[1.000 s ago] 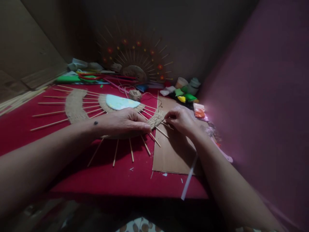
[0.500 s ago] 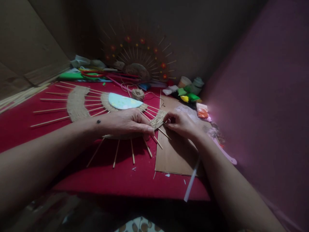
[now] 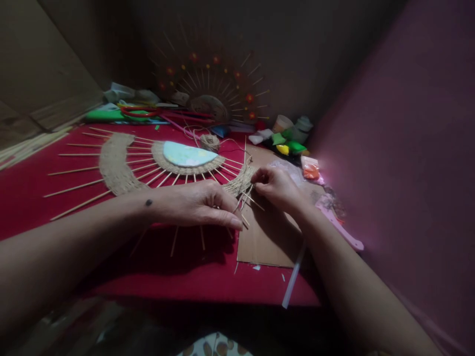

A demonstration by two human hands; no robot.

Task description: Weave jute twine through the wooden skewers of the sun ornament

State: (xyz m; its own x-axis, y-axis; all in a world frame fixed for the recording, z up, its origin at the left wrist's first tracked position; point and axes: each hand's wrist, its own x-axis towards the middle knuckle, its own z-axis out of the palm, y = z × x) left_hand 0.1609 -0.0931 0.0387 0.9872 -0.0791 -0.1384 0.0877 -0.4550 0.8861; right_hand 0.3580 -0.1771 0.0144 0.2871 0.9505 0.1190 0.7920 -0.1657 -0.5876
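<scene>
A half-round woven piece [image 3: 118, 165] of tan twine on thin sticks lies fanned out, with a pale blue half-disc [image 3: 190, 154] on its inner woven part. My left hand [image 3: 208, 205] rests across its lower edge, covering part of the outer woven band. Its thumb and fingers are closed near the stick ends, where a tan strand of twine [image 3: 242, 199] reaches them. At the band's right end, my right hand [image 3: 276, 190] pinches the same twine between thumb and forefinger. The exact grip of the left fingertips is partly hidden.
Beneath the right hand lies a brown board [image 3: 256, 244] on the red cloth [image 3: 178, 287]. A twine ball [image 3: 210, 142] sits behind the weave. Small coloured packets [image 3: 297, 147] line the right back, scissors [image 3: 139, 111] the left back. A decorated stick fan [image 3: 208, 101] leans behind.
My left hand has moved slightly down and right from the band, uncovering more of the inner weave and sticks. A strand now shows between both hands. My right hand stays at the band's end.
</scene>
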